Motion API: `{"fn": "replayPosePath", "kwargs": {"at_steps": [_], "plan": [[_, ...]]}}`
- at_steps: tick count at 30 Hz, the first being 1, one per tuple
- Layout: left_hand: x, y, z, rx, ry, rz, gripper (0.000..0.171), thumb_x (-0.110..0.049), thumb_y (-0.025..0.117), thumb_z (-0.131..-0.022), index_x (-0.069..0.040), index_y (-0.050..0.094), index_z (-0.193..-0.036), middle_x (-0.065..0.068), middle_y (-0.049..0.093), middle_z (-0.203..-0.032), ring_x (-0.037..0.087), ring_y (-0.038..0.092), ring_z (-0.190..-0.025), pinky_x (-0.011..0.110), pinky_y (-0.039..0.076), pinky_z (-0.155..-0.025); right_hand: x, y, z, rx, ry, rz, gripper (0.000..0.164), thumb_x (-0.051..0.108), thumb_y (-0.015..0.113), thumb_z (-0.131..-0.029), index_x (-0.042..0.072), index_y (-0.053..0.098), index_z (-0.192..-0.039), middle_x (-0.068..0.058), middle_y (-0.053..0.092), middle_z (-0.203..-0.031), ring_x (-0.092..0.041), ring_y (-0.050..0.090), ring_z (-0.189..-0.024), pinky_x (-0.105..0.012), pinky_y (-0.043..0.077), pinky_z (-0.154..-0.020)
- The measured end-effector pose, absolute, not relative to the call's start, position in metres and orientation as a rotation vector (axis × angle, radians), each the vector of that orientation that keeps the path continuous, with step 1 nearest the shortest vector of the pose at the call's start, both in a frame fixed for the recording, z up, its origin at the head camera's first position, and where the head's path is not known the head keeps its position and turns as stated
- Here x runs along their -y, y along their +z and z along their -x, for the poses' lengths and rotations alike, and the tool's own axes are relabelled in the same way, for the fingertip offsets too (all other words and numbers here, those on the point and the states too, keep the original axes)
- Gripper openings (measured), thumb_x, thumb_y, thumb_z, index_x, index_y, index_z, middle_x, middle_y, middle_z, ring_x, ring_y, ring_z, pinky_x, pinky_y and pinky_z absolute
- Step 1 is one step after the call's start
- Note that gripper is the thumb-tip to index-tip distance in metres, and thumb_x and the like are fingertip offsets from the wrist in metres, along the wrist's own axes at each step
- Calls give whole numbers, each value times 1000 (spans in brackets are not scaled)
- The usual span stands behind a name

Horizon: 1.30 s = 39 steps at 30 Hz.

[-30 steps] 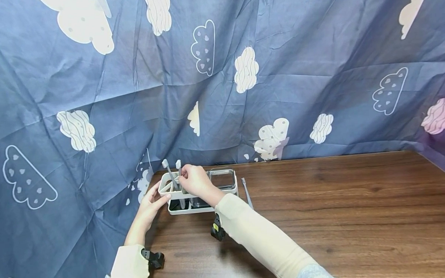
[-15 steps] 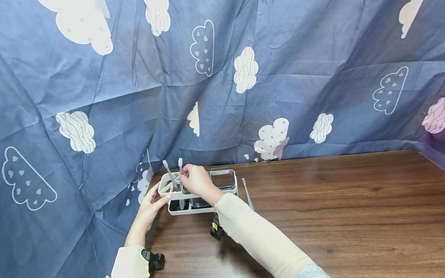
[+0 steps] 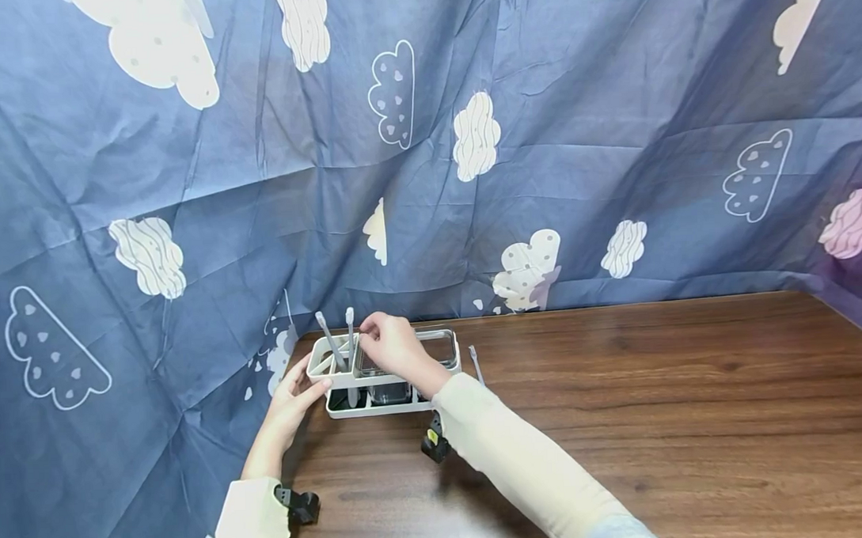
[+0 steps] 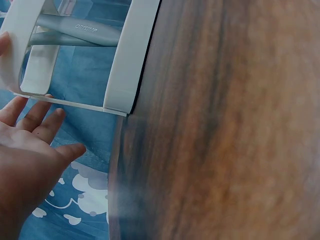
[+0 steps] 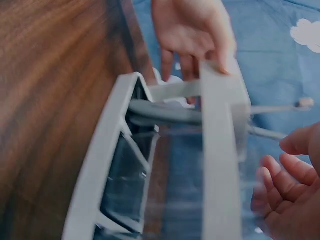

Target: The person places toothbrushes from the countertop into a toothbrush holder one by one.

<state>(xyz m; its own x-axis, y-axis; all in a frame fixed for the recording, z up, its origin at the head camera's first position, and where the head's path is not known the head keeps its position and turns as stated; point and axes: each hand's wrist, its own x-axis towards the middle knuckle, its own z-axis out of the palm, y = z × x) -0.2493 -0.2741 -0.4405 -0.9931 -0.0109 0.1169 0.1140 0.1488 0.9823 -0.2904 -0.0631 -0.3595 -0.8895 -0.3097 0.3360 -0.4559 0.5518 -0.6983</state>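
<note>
A white two-tier toothbrush holder stands at the table's back left. My left hand grips its left end, thumb on the front and fingers round the side. Two grey toothbrushes, a left one and a right one, lean in the upper tier's left compartments. Their handles reach down to the lower tier, crossing in the left wrist view. My right hand hovers over the middle of the holder, just right of the toothbrushes. Its fingers are loosely bent with nothing between them.
Clear cups sit in the holder's right part, partly hidden by my right hand. Another grey toothbrush lies on the wooden table right of the holder. A blue cloud-print curtain hangs close behind and at the left.
My right hand has let go of the right toothbrush and moved a little to the right. That toothbrush now leans on its own in the holder. The left hand has stayed in place.
</note>
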Motion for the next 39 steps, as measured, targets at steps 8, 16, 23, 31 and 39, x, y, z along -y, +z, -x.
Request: {"fn": "replayPosePath", "kwargs": {"at_steps": [8,16,23,31,39], "plan": [[273,-439,248,2319,-1969,98,65,-6,61,-92,0,30,-149,22,35,-151,-6,46,-113,8,37,-93,19,-345,297,2509,1296,-609,17,15,60,-89,6,68,-101,-5,68,-86,-16,61,-77,-31,50,-75],[275,-440,249,2342,-1966,80,66,-7,62,-92,-1,30,-149,21,35,-151,7,45,-122,8,38,-92,-35,-352,302,2465,1298,-458,19,15,61,-89,4,68,-103,-7,67,-87,-21,61,-78,-36,49,-74],[275,-441,248,2341,-1947,96,67,-7,62,-92,0,29,-149,23,35,-150,1,47,-116,8,38,-91,-72,-375,302,2492,1280,-413,21,13,61,-88,0,66,-104,-13,68,-91,-26,61,-84,-40,49,-79],[272,-437,245,2332,-1959,90,64,-5,60,-92,1,30,-149,23,36,-149,32,41,-131,8,39,-90,-95,-403,293,2728,1201,-338,31,15,60,-90,-3,61,-115,-14,66,-97,-28,63,-92,-44,49,-85],[273,-437,247,2339,-1961,97,66,-6,62,-92,-1,29,-149,22,36,-150,10,48,-121,8,39,-91,-100,-419,287,2921,1057,-302,41,17,64,-86,-6,58,-119,-7,60,-84,-22,57,-78,-38,47,-74]]}}
